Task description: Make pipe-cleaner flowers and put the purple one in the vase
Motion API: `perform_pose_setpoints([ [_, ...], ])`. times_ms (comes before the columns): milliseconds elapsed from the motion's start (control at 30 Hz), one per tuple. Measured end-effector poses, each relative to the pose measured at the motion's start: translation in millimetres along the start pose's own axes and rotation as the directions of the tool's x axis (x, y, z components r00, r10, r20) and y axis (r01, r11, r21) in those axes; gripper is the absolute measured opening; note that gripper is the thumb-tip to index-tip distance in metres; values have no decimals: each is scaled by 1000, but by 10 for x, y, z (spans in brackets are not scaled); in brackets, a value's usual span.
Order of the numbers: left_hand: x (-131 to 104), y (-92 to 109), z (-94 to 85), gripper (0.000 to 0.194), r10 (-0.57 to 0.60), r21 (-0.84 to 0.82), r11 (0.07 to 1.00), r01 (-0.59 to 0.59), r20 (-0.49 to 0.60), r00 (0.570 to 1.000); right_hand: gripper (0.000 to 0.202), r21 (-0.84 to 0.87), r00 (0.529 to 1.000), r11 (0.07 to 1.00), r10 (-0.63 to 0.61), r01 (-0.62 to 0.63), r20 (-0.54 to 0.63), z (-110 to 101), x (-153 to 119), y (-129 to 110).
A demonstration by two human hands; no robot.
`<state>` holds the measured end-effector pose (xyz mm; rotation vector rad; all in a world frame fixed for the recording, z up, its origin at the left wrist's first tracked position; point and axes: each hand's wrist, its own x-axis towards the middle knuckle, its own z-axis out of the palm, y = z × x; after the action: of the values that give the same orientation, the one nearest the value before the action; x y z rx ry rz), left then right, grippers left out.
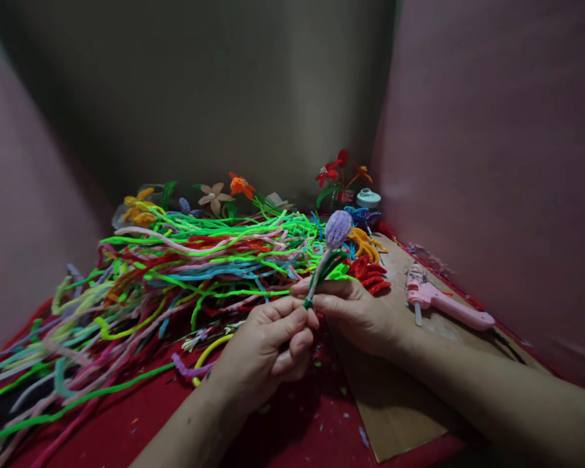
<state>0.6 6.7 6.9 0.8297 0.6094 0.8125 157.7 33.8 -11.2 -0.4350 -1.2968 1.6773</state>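
Observation:
A pipe-cleaner flower [338, 229] with a rounded lilac head stands nearly upright above my two hands, tilted a little to the right. Its pale stem runs down beside dark green leaves [329, 265], which meet the stem at a dark green wrap low down. My left hand [277, 335] is closed, thumb and fingers pinching at the bottom of that wrap. From the other side, my right hand [353, 312] pinches the stem and leaf bases between thumb and fingers. The fingertips hide part of the lower stem.
A big heap of coloured pipe cleaners [214, 253] spreads to the left. On the right, a pink glue gun [448, 305] rests on a cardboard sheet [394, 403]. Finished flowers [214, 196] stand along the back; red petals [368, 273] lie beyond my right hand.

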Motion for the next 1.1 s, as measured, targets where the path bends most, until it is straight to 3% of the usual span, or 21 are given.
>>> perform_pose_setpoints([
  [233,2,14,-12,16,-50,6,999,49,60,997,14,-1,999,999,-46,46,-6,50,0,-33],
  [300,10,14,3,17,-16,89,996,14,27,1000,13,27,998,999,-29,30,-49,65,2,-16],
  [400,10,34,42,24,126,367,925,-97,-56,990,14,60,998,998,6,-2,-61,75,11,24],
  [500,3,63,83,28,270,612,779,-136,-132,954,19,77,999,997,22,-20,-26,68,23,54],
  [567,5,58,90,27,366,719,680,-144,-163,916,16,85,997,996,16,-10,-74,60,29,62],
  [667,16,-7,62,32,517,864,471,-178,-107,849,13,94,986,995,0,16,-167,50,33,59],
  [767,15,-103,20,39,593,975,187,-122,-13,805,18,112,976,994,41,-18,-214,38,31,54],
  [933,8,-168,-13,36,620,976,-220,-10,147,771,19,119,964,991,91,-63,-249,21,29,47],
  [1100,35,-160,-1,35,631,893,-438,101,225,743,20,149,966,987,97,-62,-241,31,43,41],
])
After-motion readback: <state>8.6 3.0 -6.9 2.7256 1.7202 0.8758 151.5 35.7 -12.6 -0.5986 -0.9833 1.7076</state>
